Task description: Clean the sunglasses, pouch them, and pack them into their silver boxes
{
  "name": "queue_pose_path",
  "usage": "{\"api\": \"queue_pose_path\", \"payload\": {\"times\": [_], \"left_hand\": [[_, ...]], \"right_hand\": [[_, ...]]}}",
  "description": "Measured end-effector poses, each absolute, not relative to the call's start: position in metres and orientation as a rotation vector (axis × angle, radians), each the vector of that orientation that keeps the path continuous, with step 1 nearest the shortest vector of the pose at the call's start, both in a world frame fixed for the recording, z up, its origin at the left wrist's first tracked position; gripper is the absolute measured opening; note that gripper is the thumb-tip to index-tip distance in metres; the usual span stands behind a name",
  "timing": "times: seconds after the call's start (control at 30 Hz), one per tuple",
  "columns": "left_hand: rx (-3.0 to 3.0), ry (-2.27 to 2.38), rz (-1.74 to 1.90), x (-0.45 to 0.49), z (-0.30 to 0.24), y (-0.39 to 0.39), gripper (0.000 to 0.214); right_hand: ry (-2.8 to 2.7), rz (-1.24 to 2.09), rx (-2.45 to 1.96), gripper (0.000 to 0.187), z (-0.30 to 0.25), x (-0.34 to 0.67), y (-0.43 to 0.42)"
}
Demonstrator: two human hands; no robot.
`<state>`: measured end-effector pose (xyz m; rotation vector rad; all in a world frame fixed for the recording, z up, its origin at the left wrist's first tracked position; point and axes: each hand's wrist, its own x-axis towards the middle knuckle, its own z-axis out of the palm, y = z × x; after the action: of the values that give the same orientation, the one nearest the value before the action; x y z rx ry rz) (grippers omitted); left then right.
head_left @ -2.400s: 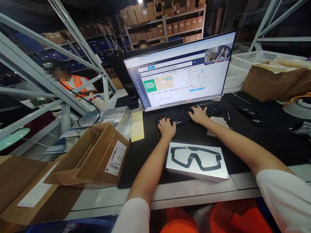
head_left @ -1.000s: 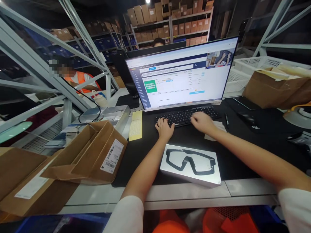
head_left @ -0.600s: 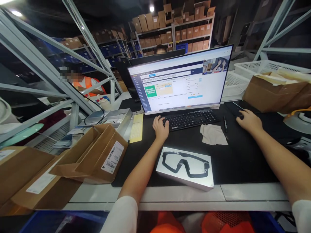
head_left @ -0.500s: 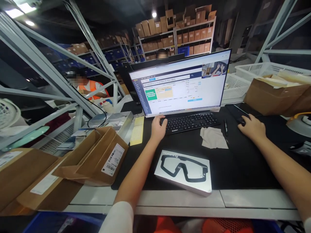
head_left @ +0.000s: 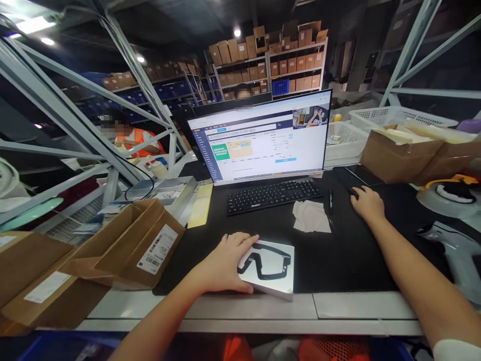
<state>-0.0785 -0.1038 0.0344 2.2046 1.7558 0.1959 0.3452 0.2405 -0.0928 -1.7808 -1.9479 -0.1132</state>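
Observation:
A white glasses box (head_left: 280, 286), printed with black-framed eyewear, lies flat on the black desk mat. My left hand (head_left: 227, 263) grips its left end, thumb along the near side and fingers over the far edge. Under the palm, that end of the box is hidden. Farther right, my right hand (head_left: 368, 204) rests over a dark computer mouse (head_left: 353, 192), most of which is covered by the fingers. A black keyboard (head_left: 274, 196) sits beyond the box, below a lit monitor (head_left: 259, 145). Between keyboard and box lies a crumpled pale cloth (head_left: 311, 217), with a black pen (head_left: 330, 201) beside it.
Opened cardboard boxes (head_left: 124, 250) crowd the left, near a grey tray (head_left: 173, 193) and a yellow sheet (head_left: 200, 205). At right are a barcode scanner (head_left: 451, 250), a carton (head_left: 398, 155) and a white basket (head_left: 402, 118). A person in an orange vest (head_left: 141, 143) sits beyond the frame.
My left hand has come off the keyboard's left edge, moved back toward me and taken hold of the glasses box. My right hand stays at the mouse. The whole view has shifted slightly.

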Motion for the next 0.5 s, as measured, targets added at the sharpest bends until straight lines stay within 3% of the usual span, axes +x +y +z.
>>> {"api": "queue_pose_path", "payload": {"times": [0.13,0.23,0.37,0.5], "left_hand": [[2.138,1.781,0.526,-0.107,0.022,-0.109,0.119],[1.984,1.752,0.980,-0.145,-0.001,-0.107,0.109],[1.509,1.615,1.600,-0.174,-0.038,-0.085,0.102],[1.293,1.452,1.900,-0.161,-0.056,-0.055,0.101]], "right_hand": [[-1.944,-0.054,-1.778,0.058,-0.085,0.344,0.238],[-1.893,-0.054,-1.767,0.061,-0.077,0.342,0.231],[-1.786,-0.008,-1.798,0.057,-0.071,0.341,0.225],[-1.838,-0.065,-1.718,0.053,-0.064,0.333,0.218]]}}
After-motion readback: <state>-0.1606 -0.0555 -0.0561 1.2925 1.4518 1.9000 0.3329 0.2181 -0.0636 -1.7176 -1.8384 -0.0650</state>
